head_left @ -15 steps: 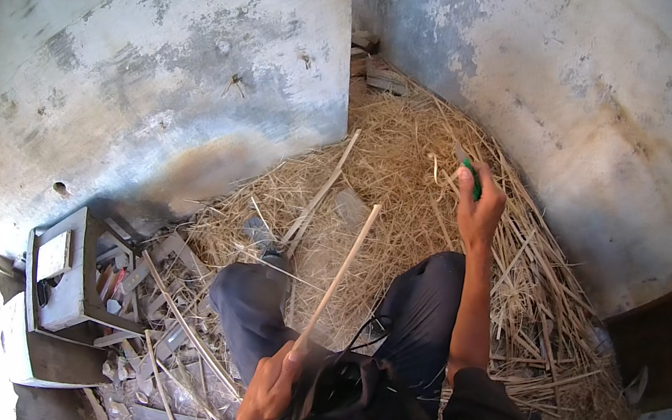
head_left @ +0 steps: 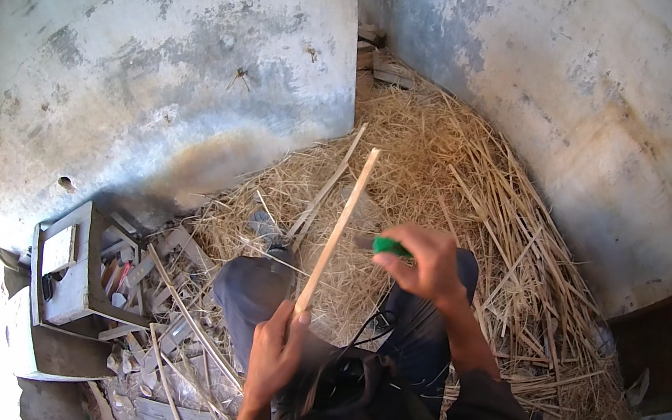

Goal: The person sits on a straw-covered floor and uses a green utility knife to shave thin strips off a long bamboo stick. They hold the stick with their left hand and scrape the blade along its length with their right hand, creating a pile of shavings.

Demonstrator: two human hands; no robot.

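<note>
Head view, seen from where I stand in the room:

Item: one wooden strip (head_left: pixel 339 228), pale and narrow, slanting up over the lap and leaning a little to the right at its far end. It is the piece in hand.

Item: left hand (head_left: pixel 275 357), its grip closed around the strip's near part. Held this low, it seems, so that most of the length stands free. Whether any of it runs on below the fingers I cannot tell.

Item: right hand (head_left: pixel 430 265), its grip curled around the green handle (head_left: pixel 390 246) of what looks like a knife. The dull end points left, near the strip and apparently apart from it; motion blur hides its edge. The handle sits well forward in the fingers, perhaps for finer control.

Item: dark trousers (head_left: pixel 421 325), knees parted, probably to leave room between them for both hands.

Item: straw (head_left: pixel 422 140), heaped ahead of the knees in the corner.

Item: loose sticks (head_left: pixel 500 203), lying mostly lengthwise along the right wall (head_left: pixel 594 137), perhaps kept together against it.

Item: wooden frame (head_left: pixel 79 306), boxlike, at the left, among scraps.
</note>
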